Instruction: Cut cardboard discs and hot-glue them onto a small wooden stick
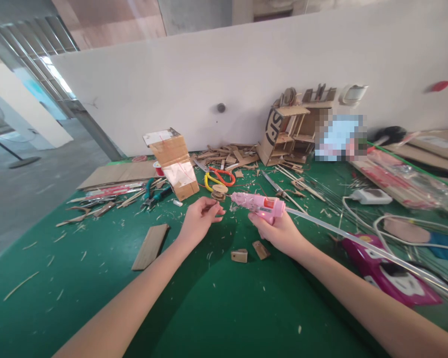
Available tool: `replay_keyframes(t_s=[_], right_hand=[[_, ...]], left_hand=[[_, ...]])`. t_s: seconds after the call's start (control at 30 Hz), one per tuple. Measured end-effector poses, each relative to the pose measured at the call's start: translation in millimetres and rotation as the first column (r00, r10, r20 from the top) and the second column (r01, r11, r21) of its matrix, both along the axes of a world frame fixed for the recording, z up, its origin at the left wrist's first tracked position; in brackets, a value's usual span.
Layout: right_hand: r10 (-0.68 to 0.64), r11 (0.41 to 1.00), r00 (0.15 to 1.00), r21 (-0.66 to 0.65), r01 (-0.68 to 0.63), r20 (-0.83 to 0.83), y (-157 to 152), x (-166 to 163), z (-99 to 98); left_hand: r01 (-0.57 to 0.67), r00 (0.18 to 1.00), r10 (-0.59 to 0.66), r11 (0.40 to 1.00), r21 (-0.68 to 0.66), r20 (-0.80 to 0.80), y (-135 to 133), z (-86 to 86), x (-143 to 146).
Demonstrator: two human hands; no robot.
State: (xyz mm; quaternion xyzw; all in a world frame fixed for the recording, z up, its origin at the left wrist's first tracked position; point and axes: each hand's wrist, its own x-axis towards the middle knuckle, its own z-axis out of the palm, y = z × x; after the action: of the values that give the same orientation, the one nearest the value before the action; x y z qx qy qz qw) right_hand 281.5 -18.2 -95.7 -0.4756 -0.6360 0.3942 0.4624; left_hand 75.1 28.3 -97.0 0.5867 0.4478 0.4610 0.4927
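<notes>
My right hand grips a pink hot glue gun, its nozzle pointing left and a long clear glue stick trailing out of its back. Close to the nozzle tip is a small piece made of round cardboard discs. My left hand is closed, its fingertips pinching at the edge of those discs; the exact grip is partly hidden. Below the hands, two small cardboard pieces lie on the green table. Left of my left hand lies a flat cardboard rectangle.
Behind my left hand stands a folded cardboard box. Scissors with orange and yellow handles, green-handled pliers and cardboard scraps lie around. A cardboard shelf model stands at the back; cables and a magenta object lie right.
</notes>
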Motion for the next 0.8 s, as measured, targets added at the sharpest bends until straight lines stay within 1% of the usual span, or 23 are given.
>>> replay_keyframes(t_s=[0.4, 0.8], right_hand=[[-0.009, 1.000, 1.000, 0.001, 0.009, 0.021, 0.7, 0.4, 0.1], [-0.005, 1.000, 1.000, -0.008, 0.005, 0.015, 0.6, 0.5, -1.1]], left_hand=[[0.020, 1.000, -0.019, 1.000, 0.009, -0.019, -0.6, 0.2, -0.4], [0.010, 1.000, -0.009, 1.000, -0.027, 0.019, -1.6, 1.4, 2.3]])
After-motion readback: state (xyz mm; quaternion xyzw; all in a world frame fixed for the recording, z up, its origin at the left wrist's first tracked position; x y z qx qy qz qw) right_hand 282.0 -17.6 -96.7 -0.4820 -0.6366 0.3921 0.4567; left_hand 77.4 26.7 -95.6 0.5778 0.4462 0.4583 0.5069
